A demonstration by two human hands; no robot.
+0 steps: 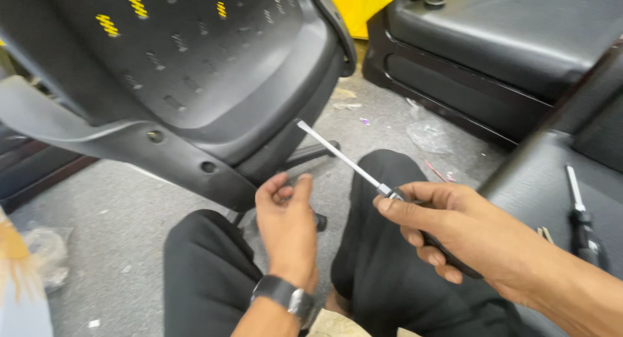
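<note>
A: Two hands; what does each hold?
B: The left hand (pixel 285 223) curls under the chair shell (pixel 195 71), pinching something unseen. The right hand (pixel 448 226) clamps the screwdriver (pixel 344 160) handle; rigid, light, best held there.

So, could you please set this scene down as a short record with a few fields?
setting: grey floor, the person seated, black trousers
left hand: left hand, wristwatch, fingers curled just below the chair edge; whether it holds anything cannot be told
right hand: right hand grips a screwdriver, tip pointing up toward the chair
chair: black chair shell, tipped, with slotted holes
nearby: second screwdriver lying on a black seat at right
</note>
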